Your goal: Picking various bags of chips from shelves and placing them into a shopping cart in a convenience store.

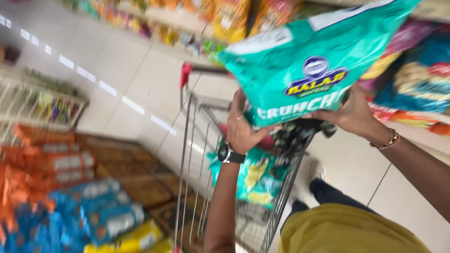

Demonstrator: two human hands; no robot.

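Nearest the camera, a mustard-yellow top (349, 234) and dark trousers (328, 194) are showing at the bottom right, with a shoe (318, 171) standing on the pale tiled floor (140, 70). Both forearms are reaching up and forward from there. The left hand (243, 129), wearing a dark wristwatch (229, 153), is gripping the lower left edge of a large teal snack bag (304, 65), its fingers curled under and behind the packet. The right hand (351, 112), with a gold bracelet (386, 140) at the wrist, is supporting the bag's lower right edge, fingers closed against it from beneath.

The bag is being held up in the air above the wire shopping cart (197, 154), its long axis running from lower left to upper right, the far end tilting up toward the shelves. A smaller teal and yellow packet (255, 180) is lying inside the cart, directly below the hands. The cart's red handle end (186, 74) is pointing away.

To the left, stacked orange packets (28, 173) and blue packets (89, 211) are filling low displays. Farther off, blurred shelves of snack bags (225, 18) are lining the aisle.
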